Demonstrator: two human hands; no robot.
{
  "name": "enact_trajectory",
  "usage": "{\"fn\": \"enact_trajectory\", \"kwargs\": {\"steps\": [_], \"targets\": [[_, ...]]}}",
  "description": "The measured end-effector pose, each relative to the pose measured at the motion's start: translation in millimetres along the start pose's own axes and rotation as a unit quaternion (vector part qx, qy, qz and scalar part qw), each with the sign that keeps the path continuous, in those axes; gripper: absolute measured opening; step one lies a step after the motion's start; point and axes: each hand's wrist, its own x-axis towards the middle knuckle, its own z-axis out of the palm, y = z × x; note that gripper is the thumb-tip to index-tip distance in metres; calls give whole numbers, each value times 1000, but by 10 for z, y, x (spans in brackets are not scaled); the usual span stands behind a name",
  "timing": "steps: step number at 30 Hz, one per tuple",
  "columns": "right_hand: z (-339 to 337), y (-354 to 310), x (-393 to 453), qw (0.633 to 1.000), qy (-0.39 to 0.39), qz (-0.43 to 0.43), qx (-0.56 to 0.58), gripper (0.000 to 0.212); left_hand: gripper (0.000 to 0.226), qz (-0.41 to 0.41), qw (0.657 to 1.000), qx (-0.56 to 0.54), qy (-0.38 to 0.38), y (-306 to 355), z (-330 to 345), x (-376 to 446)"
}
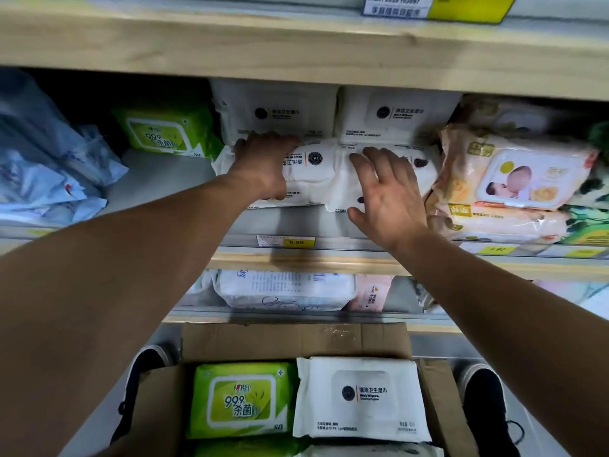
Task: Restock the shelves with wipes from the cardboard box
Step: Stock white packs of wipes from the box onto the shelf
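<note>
My left hand [263, 166] gripped the left front white wipes pack [306, 173] on the middle shelf [158, 179], fingers curled over its far left corner so I could square it against the row. My right hand [385, 189] lay flat on the neighbouring white pack [425, 173], fingers spread and straight, pressing it down and back so it would not slide off the shelf lip. Behind them two more white packs [280, 110] stood upright, nearly reaching the wooden shelf board above [296, 44], so little headroom remained there. To the left, bare shelf ran open as far as the green 99.9% wipes pack [164, 133]; to the right, the baby wipes packs [527, 173] crowded close against my pack. Below, the cardboard box [296, 338] between my shoes [487, 400] held a green pack [240, 400] and a white pack [359, 397], waiting to go up.
</note>
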Motion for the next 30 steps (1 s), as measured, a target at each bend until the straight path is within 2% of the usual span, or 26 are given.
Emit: {"fn": "enact_trajectory", "kwargs": {"steps": [4,7,17,27,30], "targets": [[-65,-3,-80,1000,3,5,-4,86,101,47,997,14,56,-27,106,-82],[-151,-20,-147,1000,3,14,-9,85,92,39,994,17,96,24,174,-221],[-632,-333,-567,999,-39,18,26,82,70,59,987,-55,137,169,-69,-765],[-876,-742,-1858,986,-120,39,108,77,67,102,979,-156,78,618,-54,-2244],[-886,-810,-2296,980,-169,39,100,78,65,96,978,-177,60,747,75,-2661]]}}
